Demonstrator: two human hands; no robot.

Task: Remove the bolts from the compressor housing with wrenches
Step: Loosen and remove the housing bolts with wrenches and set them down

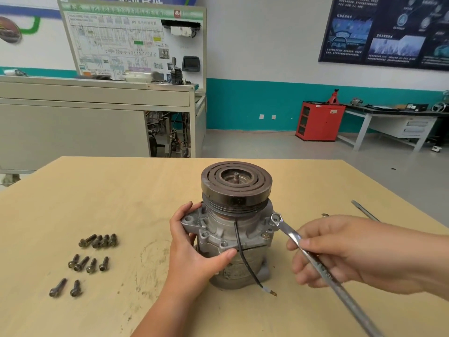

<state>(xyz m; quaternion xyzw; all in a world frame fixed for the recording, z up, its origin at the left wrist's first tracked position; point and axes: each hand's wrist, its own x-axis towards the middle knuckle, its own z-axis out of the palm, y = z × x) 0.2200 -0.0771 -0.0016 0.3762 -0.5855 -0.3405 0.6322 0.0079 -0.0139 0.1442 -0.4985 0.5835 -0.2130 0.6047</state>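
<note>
A grey metal compressor (233, 229) stands upright on the wooden table (121, 190), its dark pulley (236, 184) on top. My left hand (194, 246) grips the housing's left flange and front. My right hand (340, 254) holds a long silver ring wrench (313, 261); its ring end (276, 218) sits at the housing's right flange, over a bolt spot. Another bolt (265, 235) shows on the right flange below it. Several removed bolts (90, 259) lie in loose rows on the table to the left. A black wire (245, 261) hangs down the housing's front.
A second tool (364, 210) lies on the table's far right near the edge. Beyond the table stand a grey training bench (97, 105) with a wiring panel, a red cabinet (319, 121) and a workbench (398, 117).
</note>
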